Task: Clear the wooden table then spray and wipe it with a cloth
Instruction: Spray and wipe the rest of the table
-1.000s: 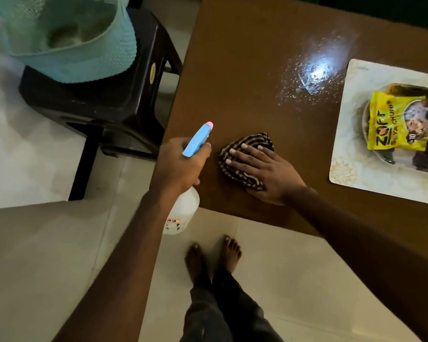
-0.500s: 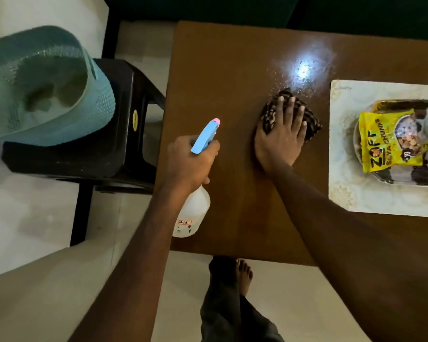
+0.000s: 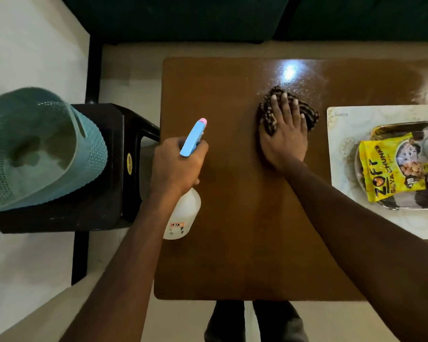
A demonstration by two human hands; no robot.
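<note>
The brown wooden table (image 3: 232, 243) fills the middle of the view. My right hand (image 3: 283, 139) lies flat with straight fingers on a dark striped cloth (image 3: 309, 114), pressing it onto the tabletop just below a patch of wet spray droplets (image 3: 297, 80). My left hand (image 3: 177, 166) grips a white spray bottle (image 3: 183, 215) with a blue and pink nozzle, held over the table's left edge.
A pale placemat (image 3: 341, 134) on the table's right side carries a tray with a yellow snack packet (image 3: 386, 166). A black stool (image 3: 104, 193) with a teal basket (image 3: 35, 149) stands left of the table. A dark sofa runs behind.
My right hand slid the cloth from the near left part of the table away toward the wet patch. The left hand kept holding the bottle at the left edge.
</note>
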